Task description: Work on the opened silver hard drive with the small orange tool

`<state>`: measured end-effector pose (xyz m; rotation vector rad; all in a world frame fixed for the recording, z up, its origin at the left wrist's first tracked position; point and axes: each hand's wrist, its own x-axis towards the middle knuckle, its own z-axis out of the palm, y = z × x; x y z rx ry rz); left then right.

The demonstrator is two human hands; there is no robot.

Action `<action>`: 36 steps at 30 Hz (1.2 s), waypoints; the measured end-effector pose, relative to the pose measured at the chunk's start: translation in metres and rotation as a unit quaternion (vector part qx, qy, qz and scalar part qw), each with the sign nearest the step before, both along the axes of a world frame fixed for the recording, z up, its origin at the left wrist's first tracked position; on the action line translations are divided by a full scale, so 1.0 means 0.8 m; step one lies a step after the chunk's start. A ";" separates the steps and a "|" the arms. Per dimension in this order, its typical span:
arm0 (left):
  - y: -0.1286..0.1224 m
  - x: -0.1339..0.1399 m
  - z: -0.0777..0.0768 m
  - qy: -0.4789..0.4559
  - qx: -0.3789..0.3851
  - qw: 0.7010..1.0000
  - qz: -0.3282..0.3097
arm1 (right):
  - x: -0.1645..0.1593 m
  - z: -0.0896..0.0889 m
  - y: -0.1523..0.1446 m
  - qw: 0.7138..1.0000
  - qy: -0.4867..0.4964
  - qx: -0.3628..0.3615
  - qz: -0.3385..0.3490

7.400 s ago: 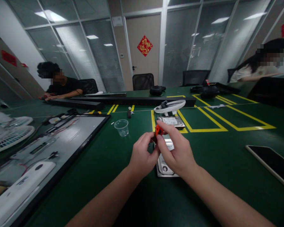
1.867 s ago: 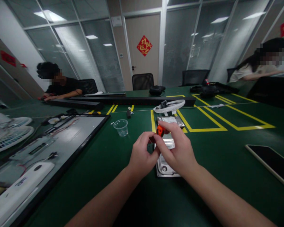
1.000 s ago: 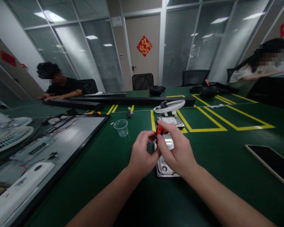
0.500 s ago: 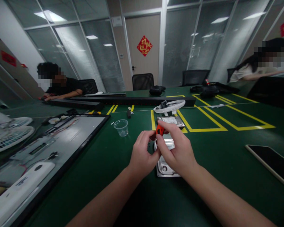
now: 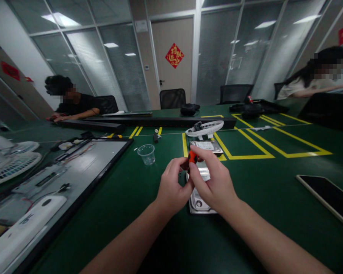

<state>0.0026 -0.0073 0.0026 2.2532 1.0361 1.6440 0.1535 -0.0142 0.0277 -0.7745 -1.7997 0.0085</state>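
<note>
A small screwdriver (image 5: 193,157) with an orange-and-black handle is upright between my fingertips, its lower end hidden behind them. My right hand (image 5: 215,179) is closed, pinching the handle between thumb and fingers. On the other side my left hand (image 5: 171,184) curls in, its fingertips closed against the screwdriver's lower part. Beneath both hands lies a silver hard drive (image 5: 198,203), partly covered by them. Just beyond it is a second hard drive (image 5: 208,146) with a pale label.
Left of my hands stands a clear plastic cup (image 5: 148,155). A large flat panel (image 5: 103,160) with parts on it fills the left side. A phone (image 5: 328,198) lies at right, a white fan grille (image 5: 208,128) beyond the drives. Two people sit across the table.
The orange handle has turned a little between my right fingers, showing more orange. Both hands stay in nearly the same place over the hard drive.
</note>
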 end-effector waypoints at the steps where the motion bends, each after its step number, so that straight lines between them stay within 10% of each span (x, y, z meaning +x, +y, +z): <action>1: 0.000 0.000 -0.001 -0.006 -0.001 1.000 0.006 | 0.000 0.000 0.001 1.000 0.000 0.000 -0.004; 36: 0.002 -0.003 0.001 0.002 0.008 1.000 -0.008 | 0.002 0.005 0.001 1.000 0.002 -0.003 -0.013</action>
